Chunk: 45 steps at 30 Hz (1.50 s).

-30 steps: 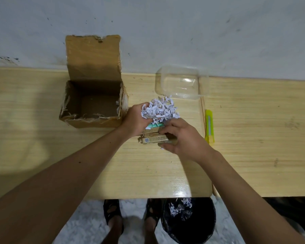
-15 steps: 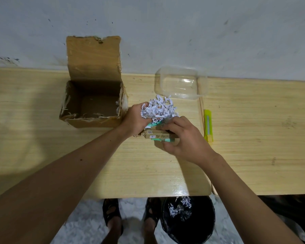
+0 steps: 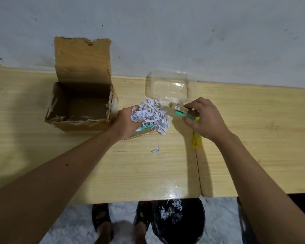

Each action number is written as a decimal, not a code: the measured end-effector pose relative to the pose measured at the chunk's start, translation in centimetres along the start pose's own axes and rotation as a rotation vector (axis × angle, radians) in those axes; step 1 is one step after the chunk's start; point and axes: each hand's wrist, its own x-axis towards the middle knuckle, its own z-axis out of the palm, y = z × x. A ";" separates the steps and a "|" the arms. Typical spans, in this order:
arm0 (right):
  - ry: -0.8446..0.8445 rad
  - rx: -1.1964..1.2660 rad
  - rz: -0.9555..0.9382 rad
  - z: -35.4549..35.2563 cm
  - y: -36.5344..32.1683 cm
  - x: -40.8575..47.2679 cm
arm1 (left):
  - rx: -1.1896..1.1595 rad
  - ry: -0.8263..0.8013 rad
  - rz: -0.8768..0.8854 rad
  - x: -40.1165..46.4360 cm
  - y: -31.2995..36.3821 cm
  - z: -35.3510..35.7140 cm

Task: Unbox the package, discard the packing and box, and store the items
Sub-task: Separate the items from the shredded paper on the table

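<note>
My left hand (image 3: 126,122) grips a heap of white shredded paper (image 3: 152,114) on the table. Under it lies a small brown carton with a green item (image 3: 142,132). My right hand (image 3: 203,118) holds another brown carton with a green part (image 3: 180,110), lifted just in front of the clear plastic container (image 3: 166,87). The open cardboard box (image 3: 79,103) stands at the left with its flap up; its inside looks bare except for scraps at the edges.
A yellow cutter (image 3: 197,140) lies partly under my right hand on the seam between two wooden tables (image 3: 134,169). A loose paper scrap (image 3: 155,149) lies on the table. A black bin (image 3: 179,222) with shreds stands below the table edge, beside my feet.
My right hand has lifted one carton out from under the paper heap and carried it right and up toward the clear container. A scrap has fallen on the table. The left hand stays.
</note>
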 end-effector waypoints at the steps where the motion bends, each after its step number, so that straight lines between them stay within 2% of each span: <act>1: -0.030 -0.026 0.013 0.5 0.5 0.4 | 0.006 0.000 0.002 0.0 -0.2 0.0; 6: -0.060 -0.073 0.025 2.6 1.3 1.9 | 0.045 -0.014 0.026 0.2 -0.4 0.0; 12: 0.034 -0.058 0.036 3.4 1.4 2.2 | 0.080 0.000 0.057 0.3 -0.6 0.1; 16: 0.161 -0.023 0.064 3.7 1.4 1.4 | 0.075 0.000 0.034 0.4 -0.6 0.1; 21: 0.254 0.162 -0.019 3.1 -0.6 0.2 | 0.063 0.003 0.037 0.4 -0.6 0.1; 23: 0.222 0.366 -0.014 2.7 -2.3 -0.5 | 0.053 -0.003 0.030 0.4 -0.6 0.0; 26: 0.038 0.637 -0.002 2.8 -5.2 -1.4 | 0.031 0.005 -0.023 0.5 -0.5 0.0; 28: -0.069 0.721 -0.028 3.6 -6.5 -1.9 | 0.023 0.013 -0.015 0.4 -0.3 0.0; 31: -0.157 0.671 -0.074 4.9 -6.9 -1.9 | 0.025 0.021 0.013 0.3 -0.1 0.0; 36: -0.145 0.460 -0.151 6.7 -6.0 -0.8 | 0.037 0.000 0.034 0.4 -0.4 -0.3; 45: -0.192 0.220 -0.226 8.8 -5.6 0.3 | 0.038 0.000 0.102 0.5 -0.3 -0.2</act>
